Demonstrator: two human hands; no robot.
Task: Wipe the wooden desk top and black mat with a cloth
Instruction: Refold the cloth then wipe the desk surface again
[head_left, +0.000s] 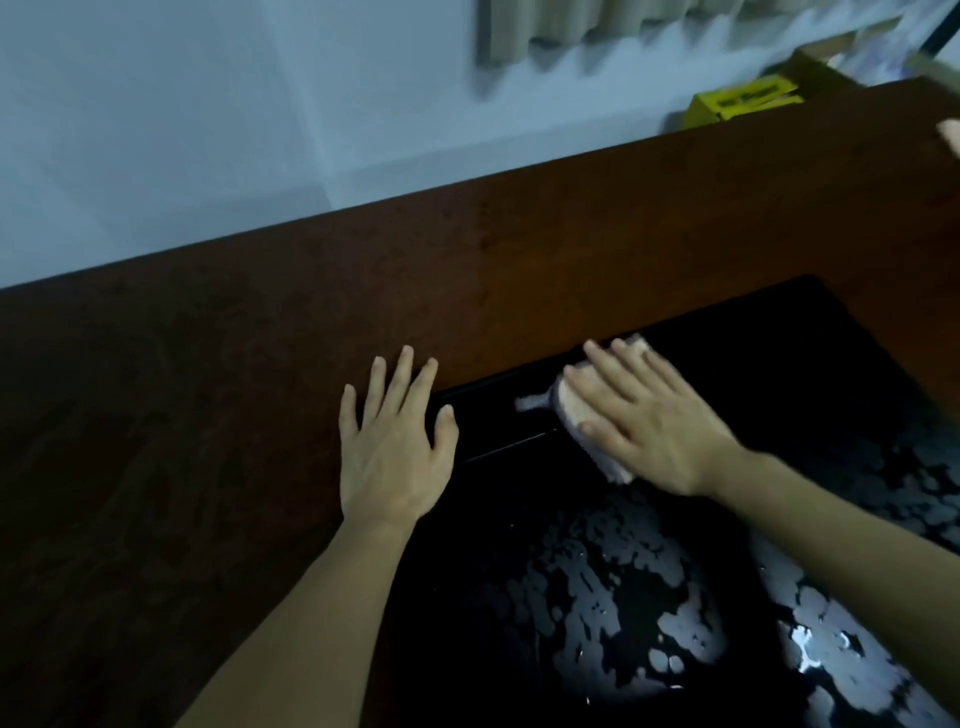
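Two bare hands work over the black mat (649, 545), whose near part glistens with wet patches. Farther up, the right hand (654, 421) lies flat, fingers straight, pressing a small folded cloth (576, 410) onto the mat near its far edge. Soft, limp and damp, it likely slides best under a flat palm. Left hand (395, 441) rests spread on the wooden desk top (208, 389), touching the mat's corner.
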